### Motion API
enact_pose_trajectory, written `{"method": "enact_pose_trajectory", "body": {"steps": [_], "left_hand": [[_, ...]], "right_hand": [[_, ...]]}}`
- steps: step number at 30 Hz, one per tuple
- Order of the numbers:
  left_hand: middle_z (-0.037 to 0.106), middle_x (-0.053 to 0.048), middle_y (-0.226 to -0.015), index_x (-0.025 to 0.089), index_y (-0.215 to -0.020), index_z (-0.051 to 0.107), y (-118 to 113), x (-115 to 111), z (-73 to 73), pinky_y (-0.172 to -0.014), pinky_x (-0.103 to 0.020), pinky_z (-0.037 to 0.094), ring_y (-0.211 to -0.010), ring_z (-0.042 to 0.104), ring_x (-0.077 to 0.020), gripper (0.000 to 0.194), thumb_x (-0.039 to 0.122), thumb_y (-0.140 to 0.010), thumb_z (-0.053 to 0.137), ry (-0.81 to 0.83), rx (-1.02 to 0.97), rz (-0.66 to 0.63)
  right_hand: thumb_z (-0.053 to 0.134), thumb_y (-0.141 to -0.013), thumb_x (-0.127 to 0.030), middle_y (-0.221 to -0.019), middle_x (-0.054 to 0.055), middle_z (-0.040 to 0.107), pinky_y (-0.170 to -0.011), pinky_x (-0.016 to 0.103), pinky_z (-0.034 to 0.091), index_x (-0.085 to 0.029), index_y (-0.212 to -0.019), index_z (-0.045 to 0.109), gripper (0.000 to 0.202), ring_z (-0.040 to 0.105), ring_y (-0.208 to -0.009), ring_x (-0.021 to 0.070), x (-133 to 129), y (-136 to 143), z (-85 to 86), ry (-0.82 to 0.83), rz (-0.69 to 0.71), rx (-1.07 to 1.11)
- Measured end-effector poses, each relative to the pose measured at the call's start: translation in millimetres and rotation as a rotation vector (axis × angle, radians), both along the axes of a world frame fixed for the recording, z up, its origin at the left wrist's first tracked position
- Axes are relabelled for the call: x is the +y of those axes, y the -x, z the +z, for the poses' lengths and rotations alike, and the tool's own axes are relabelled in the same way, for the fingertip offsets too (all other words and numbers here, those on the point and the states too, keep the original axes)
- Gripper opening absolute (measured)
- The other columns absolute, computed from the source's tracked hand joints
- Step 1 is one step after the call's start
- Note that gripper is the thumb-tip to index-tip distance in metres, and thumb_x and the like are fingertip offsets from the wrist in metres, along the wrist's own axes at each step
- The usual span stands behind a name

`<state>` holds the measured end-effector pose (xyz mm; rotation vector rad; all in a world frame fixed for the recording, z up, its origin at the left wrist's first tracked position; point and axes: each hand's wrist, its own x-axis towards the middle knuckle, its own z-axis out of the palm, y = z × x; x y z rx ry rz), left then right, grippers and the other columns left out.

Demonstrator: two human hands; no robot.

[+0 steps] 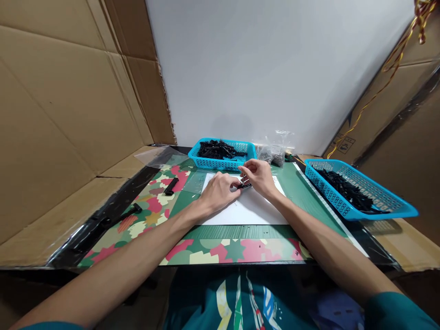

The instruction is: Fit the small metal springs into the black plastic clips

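Note:
Over the white sheet (252, 208), my left hand (220, 189) presses its thumb and fingertips against a small black plastic part (245, 186). My right hand (259, 176) is pinched just above that part. A thin, pale metal object (243, 178) shows between its fingertips, too small to name. Both hands almost meet at the black part, and the fingers cover some of it.
Behind the hands stands a blue basket (225, 163) of black parts; another blue basket (347, 208) is at the right. Clear plastic bags (277, 153) sit at the back. Black pieces (171, 186) lie on the patterned mat (213, 251). Cardboard walls (51, 101) rise at the sides.

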<state>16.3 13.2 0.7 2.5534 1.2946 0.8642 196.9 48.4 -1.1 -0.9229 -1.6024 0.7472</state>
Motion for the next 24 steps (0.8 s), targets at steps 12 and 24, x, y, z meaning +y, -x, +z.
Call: {"method": "enact_pose_trajectory", "body": {"steps": [12,24], "left_hand": [[0.077,-0.006,-0.075,0.021,-0.081,0.081,-5,-6,2.4,-0.083,-0.041,0.048,-0.070,0.063,-0.0233,0.017,0.025,-0.090,0.067,-0.014,0.007,0.017],[0.081,-0.005,-0.085,0.022,-0.086,0.081,-3,-2,-0.3,-0.083,-0.037,0.053,-0.078,0.072,-0.0230,0.015,0.022,-0.087,0.066,0.014,-0.012,0.026]], "right_hand": [[0.067,-0.096,-0.041,-0.065,0.003,0.070,-0.058,0.028,0.046,-0.020,-0.077,0.063,0.028,0.062,-0.055,0.0157,-5,4,1.1,-0.184,-0.092,-0.245],[0.067,-0.095,-0.059,-0.068,0.003,0.070,-0.054,0.028,0.051,-0.021,-0.081,0.061,0.041,0.065,-0.055,0.0165,-5,0,-2.5,-0.145,-0.090,-0.035]]}}
